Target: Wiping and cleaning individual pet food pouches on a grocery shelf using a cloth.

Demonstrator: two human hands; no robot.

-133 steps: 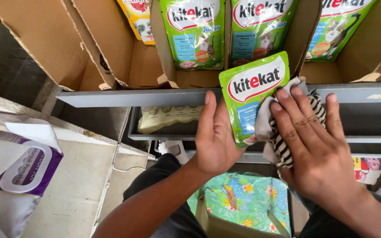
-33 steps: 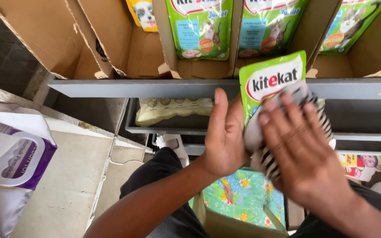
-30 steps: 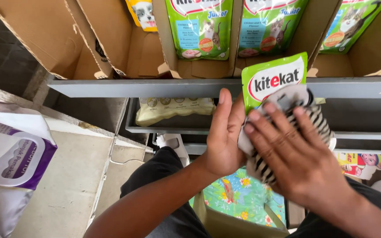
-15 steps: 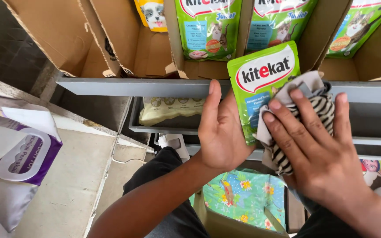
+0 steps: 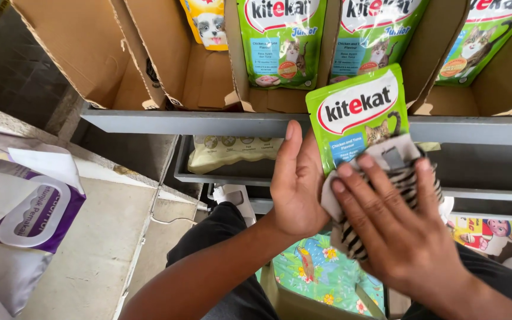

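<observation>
**Green pouch under the cloth, wiping hand now lower on it**

Green cat-food pouch [image 5: 357, 115] stands upright in front of the grey shelf edge [image 5: 191, 123], between your two hands. Your left hand [image 5: 297, 181] is flat and open, palm against the pouch's left edge and back, fingers extended upward, thumb out of sight behind; it braces the pouch, not clenched round it.

Your right hand [image 5: 401, 237] spreads its fingers over a striped black-and-white cloth [image 5: 386, 178] and presses it on the lower front of the pouch. Fingers splayed, not curled; they pin the cloth, they don't pinch it.

Change over the last second: your right hand and the cloth have slid down. A second ago they covered most of the pouch face below its white label; now the label and the cat picture beneath it show clear. Pouch itself has hardly shifted against the shelf. My reading: the upper front is done and the stroke is on the lower part.

Around you: more green pouches [image 5: 282, 41] upright in cardboard boxes [image 5: 208, 71] on the shelf above, a pale packet [image 5: 232, 153] on the lower shelf, a purple-and-white pack [image 5: 31, 207] on the ledge at left.
</observation>
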